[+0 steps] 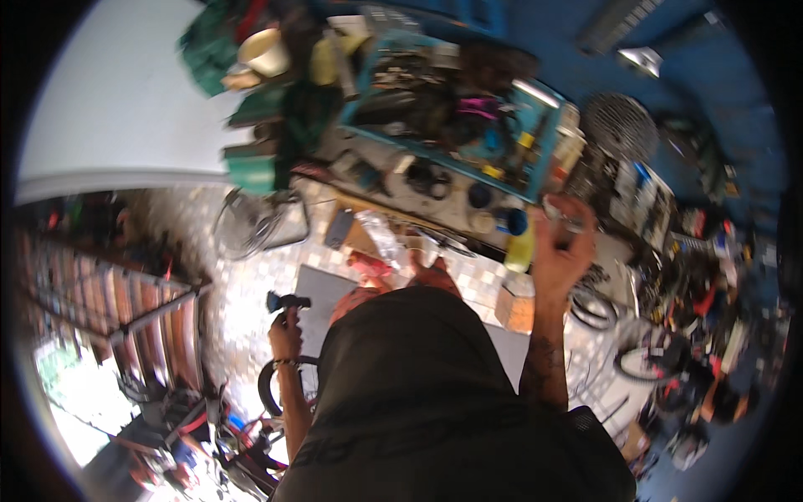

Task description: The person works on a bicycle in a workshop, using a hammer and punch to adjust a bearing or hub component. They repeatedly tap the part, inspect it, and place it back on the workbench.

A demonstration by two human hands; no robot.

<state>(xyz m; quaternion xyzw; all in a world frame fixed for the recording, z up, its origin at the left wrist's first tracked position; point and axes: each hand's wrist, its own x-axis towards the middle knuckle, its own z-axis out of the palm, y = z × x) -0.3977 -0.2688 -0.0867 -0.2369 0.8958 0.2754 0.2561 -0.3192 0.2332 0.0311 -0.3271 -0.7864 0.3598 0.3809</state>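
At the lower left, my left hand (286,337) is closed around the handle of a hammer (289,302). Its head is dark with a blue end and points up. My right hand (567,243) reaches over the right part of the cluttered workbench (456,219), fingers curled together. A small greyish thing shows at its fingertips, too blurred to name. Just left of that hand are a yellow container (519,249) and a dark blue round lid or jar (511,221). The teal tray (452,156), full of mixed tools and parts, lies beyond it.
A round metal fan grille (621,125) stands at the back right. On the tiled floor are a cardboard box (514,309) and a wire-caged fan (245,224). Bicycle parts and wheels (642,362) crowd the right side. A wooden slatted rack (138,305) is at left.
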